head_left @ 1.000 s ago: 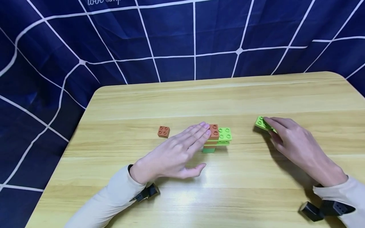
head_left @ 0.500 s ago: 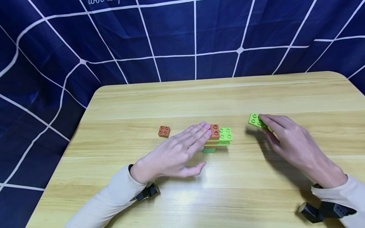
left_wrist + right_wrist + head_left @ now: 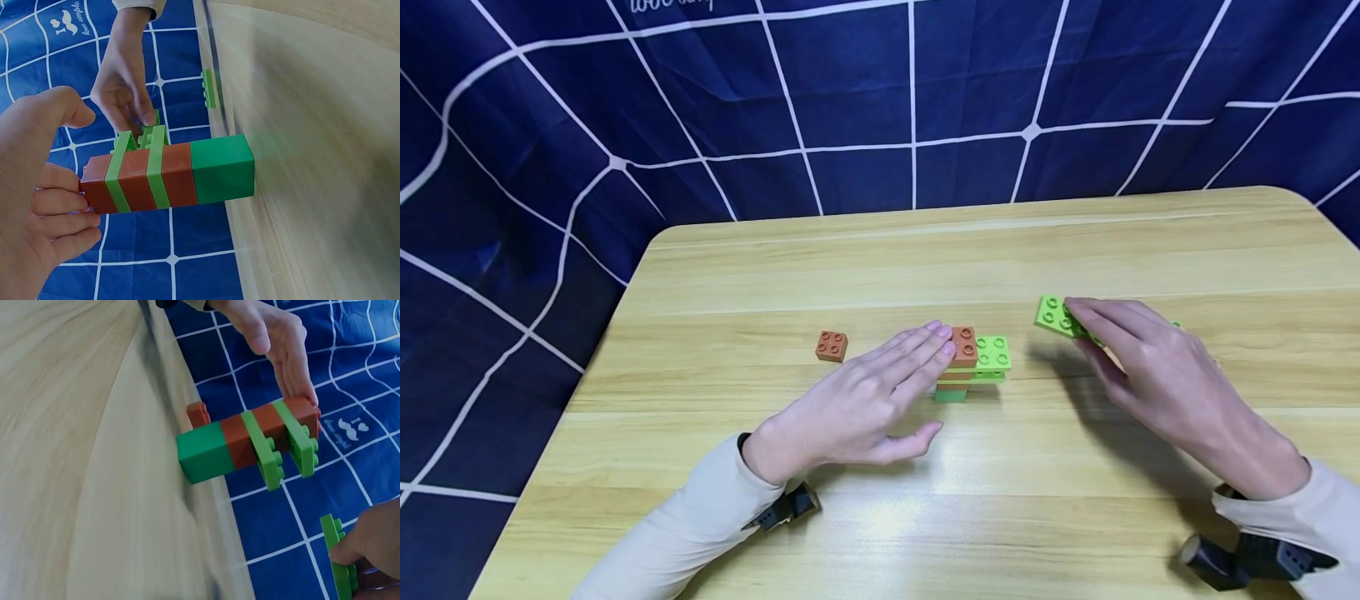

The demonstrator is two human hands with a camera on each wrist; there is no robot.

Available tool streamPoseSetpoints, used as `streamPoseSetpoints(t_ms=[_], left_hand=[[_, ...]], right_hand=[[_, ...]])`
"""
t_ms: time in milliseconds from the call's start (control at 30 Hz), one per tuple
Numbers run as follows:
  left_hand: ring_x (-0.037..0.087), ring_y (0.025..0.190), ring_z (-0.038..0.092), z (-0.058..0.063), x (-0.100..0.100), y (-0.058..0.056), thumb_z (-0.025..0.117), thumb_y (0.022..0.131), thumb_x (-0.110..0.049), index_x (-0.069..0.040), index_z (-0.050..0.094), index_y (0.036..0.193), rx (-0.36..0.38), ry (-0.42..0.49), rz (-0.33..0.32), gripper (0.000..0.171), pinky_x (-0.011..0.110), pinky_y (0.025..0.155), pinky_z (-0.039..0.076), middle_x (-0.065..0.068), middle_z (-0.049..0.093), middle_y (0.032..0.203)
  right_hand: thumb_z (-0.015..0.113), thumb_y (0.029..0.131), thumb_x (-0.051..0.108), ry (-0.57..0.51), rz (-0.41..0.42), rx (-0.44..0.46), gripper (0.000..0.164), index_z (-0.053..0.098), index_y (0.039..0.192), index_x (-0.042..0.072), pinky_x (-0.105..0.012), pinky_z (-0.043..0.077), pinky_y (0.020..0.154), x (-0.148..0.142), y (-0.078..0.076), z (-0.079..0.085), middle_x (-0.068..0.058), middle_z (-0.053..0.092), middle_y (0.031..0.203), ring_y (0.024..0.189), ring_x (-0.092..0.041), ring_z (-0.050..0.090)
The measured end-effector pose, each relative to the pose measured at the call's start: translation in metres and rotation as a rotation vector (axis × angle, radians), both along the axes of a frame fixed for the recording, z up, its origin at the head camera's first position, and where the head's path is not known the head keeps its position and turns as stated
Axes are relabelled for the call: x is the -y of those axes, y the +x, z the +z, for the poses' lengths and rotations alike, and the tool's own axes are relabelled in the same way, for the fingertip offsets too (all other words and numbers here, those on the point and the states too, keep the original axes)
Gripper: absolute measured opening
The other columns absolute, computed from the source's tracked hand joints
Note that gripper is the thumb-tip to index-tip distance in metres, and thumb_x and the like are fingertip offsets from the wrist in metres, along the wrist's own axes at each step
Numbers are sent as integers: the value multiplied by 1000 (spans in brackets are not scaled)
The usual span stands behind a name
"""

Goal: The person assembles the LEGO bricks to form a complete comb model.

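Observation:
A tower of toy building bricks stands on the table. In the left wrist view it has a dark green base brick, with brown bricks and two light green plates stacked on it. Both plates stick out toward the right. My left hand rests straight fingertips against the tower's top brown brick, its thumb held apart. To the right of the tower, my right hand pinches a flat light green plate above the table, studs up. Its fingers hide part of that plate.
A loose brown brick lies on the wooden table, left of the tower. Another light green plate lies beyond the right hand, mostly hidden in the head view. A blue cloth with white lines hangs behind the table.
The right hand has moved left toward the tower, carrying the light green plate. The left hand and the tower have stayed in place.

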State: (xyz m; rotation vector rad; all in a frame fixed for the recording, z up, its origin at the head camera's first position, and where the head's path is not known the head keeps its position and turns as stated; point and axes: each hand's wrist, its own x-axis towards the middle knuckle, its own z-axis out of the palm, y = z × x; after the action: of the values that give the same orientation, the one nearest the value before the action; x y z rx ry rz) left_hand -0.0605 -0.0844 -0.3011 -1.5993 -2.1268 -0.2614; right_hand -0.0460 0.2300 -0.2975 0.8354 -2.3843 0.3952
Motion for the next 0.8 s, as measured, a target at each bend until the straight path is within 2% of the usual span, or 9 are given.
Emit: streamPoseSetpoints(t_ms=[67,167,233,300,400,567,800], left_hand=[[35,134,41,0,0,0,65,87,-36,12,50,132,1,0,2,68,35,117,25,27,49,138],[35,134,42,0,0,0,65,87,-35,12,50,132,-4,0,3,67,34,117,25,27,49,138],[35,134,42,0,0,-1,65,87,-35,12,50,132,-4,0,3,67,34,117,25,27,49,138],[35,134,41,0,0,-1,65,87,-34,12,50,132,1,2,1,67,34,117,25,27,48,138],[35,134,41,0,1,0,65,88,-34,13,49,133,15,6,-1,67,34,117,24,27,48,138],[36,134,41,-1,1,0,67,86,-33,13,49,133,24,16,0,68,35,117,25,27,48,138],[35,134,42,-2,0,0,67,87,-32,12,49,133,32,20,4,66,34,117,25,26,48,139]], right_hand=[[31,104,40,-1,18,-9,58,63,120,-7,-51,54,73,3,0,2,-21,66,111,93,-38,63],[33,105,39,-14,42,-24,56,63,120,-6,-35,53,91,7,1,4,-20,67,112,94,-37,64],[34,104,38,-16,55,-24,55,63,121,-6,-20,44,102,10,2,7,-20,66,113,96,-36,64],[35,104,37,-21,72,-33,54,63,121,-6,-10,31,107,14,3,9,-20,67,113,97,-35,64],[36,104,34,-26,109,-46,51,62,121,-7,-8,28,108,19,5,12,-20,67,114,98,-35,64],[38,104,30,-48,168,-73,48,63,120,-8,-9,30,107,28,6,16,-21,67,111,96,-36,64],[38,105,28,-42,210,-93,47,63,118,-10,-10,30,108,35,8,19,-22,68,108,95,-35,65]])
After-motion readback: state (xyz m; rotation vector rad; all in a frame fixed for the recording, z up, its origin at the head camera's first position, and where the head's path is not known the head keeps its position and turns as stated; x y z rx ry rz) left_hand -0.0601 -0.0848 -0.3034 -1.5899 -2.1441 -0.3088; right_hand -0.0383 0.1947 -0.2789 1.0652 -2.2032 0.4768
